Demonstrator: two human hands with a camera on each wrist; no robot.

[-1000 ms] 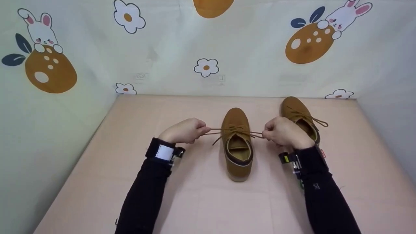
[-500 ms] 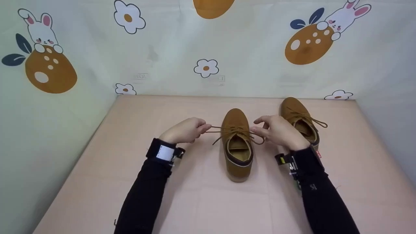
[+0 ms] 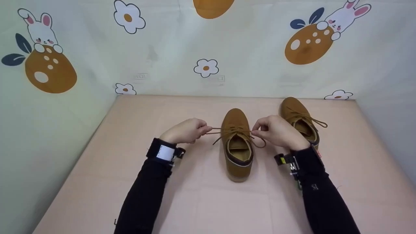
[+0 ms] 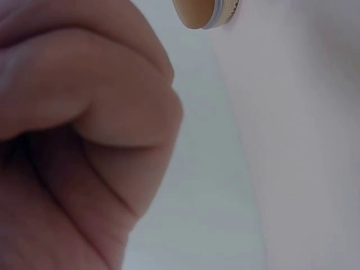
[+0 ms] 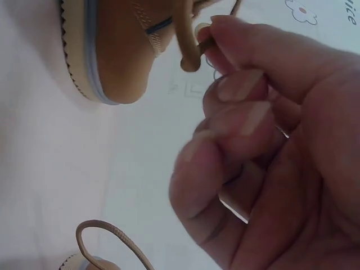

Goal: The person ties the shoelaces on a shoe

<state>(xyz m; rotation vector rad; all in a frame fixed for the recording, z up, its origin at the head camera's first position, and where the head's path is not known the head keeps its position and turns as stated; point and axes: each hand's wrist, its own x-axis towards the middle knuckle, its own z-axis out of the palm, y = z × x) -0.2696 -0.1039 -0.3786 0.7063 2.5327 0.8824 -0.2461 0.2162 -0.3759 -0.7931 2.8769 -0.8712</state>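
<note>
A brown lace-up shoe (image 3: 235,117) stands on the table, toe pointing away, its lace tied in a bow. To its left, my left hand (image 3: 187,130) pinches the left loop of the lace (image 3: 217,128) and holds it taut. Close to the shoe's right side, my right hand (image 3: 278,131) pinches the lace between thumb and forefinger. A slack loop (image 3: 265,142) hangs under those fingertips. The right wrist view shows the pinched lace (image 5: 207,45) beside the shoe (image 5: 121,62). Curled fingers (image 4: 112,95) fill the left wrist view, hiding the lace there.
A second brown shoe (image 3: 292,107) stands at the back right, partly behind my right hand, its lace also in a bow. A patterned backdrop (image 3: 169,45) rises behind the pale pink tabletop (image 3: 208,201).
My right hand has let go of the right loop's outer end, moved left toward the shoe and pinched the lace nearer the knot. The right loop has gone slack. My left hand keeps its pinch.
</note>
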